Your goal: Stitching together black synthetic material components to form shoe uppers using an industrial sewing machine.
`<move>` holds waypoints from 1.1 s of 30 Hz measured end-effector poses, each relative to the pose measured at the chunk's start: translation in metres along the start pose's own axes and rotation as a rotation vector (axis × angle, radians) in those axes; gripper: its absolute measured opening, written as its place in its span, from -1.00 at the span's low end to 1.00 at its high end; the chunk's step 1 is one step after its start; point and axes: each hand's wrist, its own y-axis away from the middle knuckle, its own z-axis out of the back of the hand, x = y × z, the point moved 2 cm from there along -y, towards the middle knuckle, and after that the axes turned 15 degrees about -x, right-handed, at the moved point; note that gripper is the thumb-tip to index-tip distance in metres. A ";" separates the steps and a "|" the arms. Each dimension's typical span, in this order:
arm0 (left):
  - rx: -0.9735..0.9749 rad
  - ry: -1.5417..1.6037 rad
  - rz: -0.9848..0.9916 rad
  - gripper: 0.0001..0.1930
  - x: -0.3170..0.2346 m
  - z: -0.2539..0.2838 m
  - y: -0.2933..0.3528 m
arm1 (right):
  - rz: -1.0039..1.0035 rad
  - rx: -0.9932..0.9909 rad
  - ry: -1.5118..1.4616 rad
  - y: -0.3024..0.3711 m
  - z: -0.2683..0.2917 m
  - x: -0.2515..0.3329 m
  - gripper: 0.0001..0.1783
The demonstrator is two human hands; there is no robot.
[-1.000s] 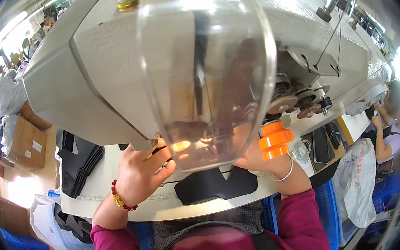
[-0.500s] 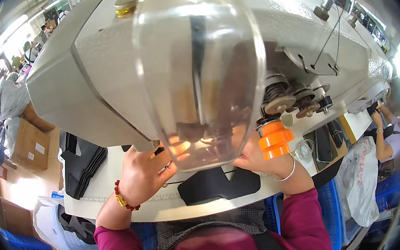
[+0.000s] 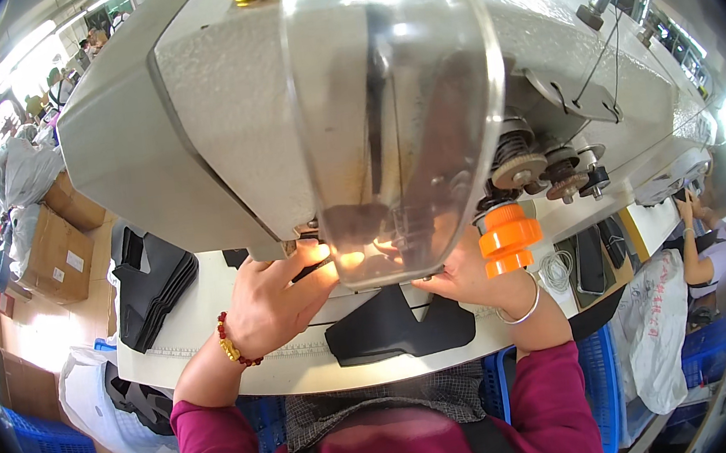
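Observation:
My left hand (image 3: 274, 302), a red-beaded bracelet on its wrist, reaches under the sewing machine's head (image 3: 229, 126). Its fingers close about a small black piece (image 3: 304, 272), part of which shows between them. On the other side of the needle area my right hand (image 3: 474, 272), with a silver bangle, bends inward, thumb pointing left. Its fingertips are blurred behind the clear plastic guard (image 3: 406, 133), so what they hold is hidden. A notched black cut piece (image 3: 392, 330) lies flat on the white table (image 3: 298, 370) just in front of both hands.
Stacked black cut pieces (image 3: 157, 283) lie at the table's left. Orange knob (image 3: 508, 238) and tension discs hang beside my right hand. Coiled cord (image 3: 555, 270) and a phone (image 3: 587, 256) are at right. Blue crates (image 3: 605, 378) stand below; a co-worker (image 3: 706, 252) sits far right.
The machine and guard appear shifted slightly right in the view. My left hand has moved a little to the right and its fingers reach further toward the needle area. My right hand has barely moved.

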 end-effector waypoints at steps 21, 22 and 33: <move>-0.180 -0.001 -0.161 -0.65 0.004 -0.017 0.007 | -0.057 0.034 0.133 0.004 0.014 0.000 -0.55; -0.187 0.016 -0.124 -0.65 0.005 -0.018 0.007 | -0.001 -0.023 0.127 0.003 0.016 0.001 -0.54; -0.100 -0.071 -0.013 -0.75 0.011 -0.018 0.005 | -0.090 -0.185 0.016 0.005 -0.006 -0.026 -0.55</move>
